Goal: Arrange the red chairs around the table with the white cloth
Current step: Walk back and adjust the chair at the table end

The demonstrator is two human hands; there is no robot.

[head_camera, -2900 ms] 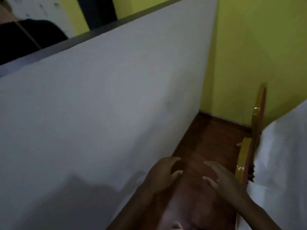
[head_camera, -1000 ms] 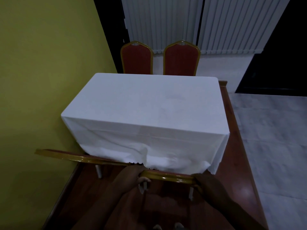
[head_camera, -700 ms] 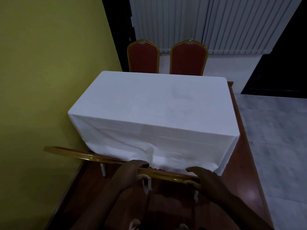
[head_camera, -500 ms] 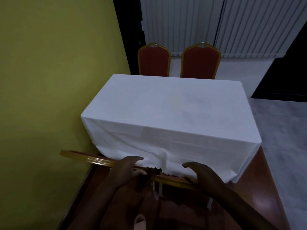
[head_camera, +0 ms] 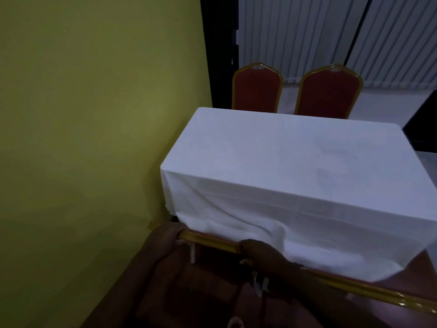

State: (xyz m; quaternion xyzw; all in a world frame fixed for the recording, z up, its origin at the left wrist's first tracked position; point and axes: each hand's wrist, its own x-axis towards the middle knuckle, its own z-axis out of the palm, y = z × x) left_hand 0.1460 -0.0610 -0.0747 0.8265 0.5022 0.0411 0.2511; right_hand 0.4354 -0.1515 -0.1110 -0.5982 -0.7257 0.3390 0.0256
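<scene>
White cloth drapes the table [head_camera: 295, 162], which fills most of my view beside the yellow wall [head_camera: 82, 138]; two red chairs [head_camera: 327, 91] stand tucked at its far edge. At the near edge I see gold top rails of chair backs [head_camera: 208, 240] touching the hanging cloth. My left hand [head_camera: 165, 235] curls closed over the rail's left end, my right hand [head_camera: 264, 254] wraps it further along — I judge this a chair being seated. Next: push it squarely under, keeping the cloth unsnagged.

Matt white cloth [head_camera: 295, 166] – softly creased, glossy gold chair frame [head_camera: 212, 243], red fabric chair backs [head_camera: 256, 91], polished wood floor [head_camera: 421, 266]
</scene>
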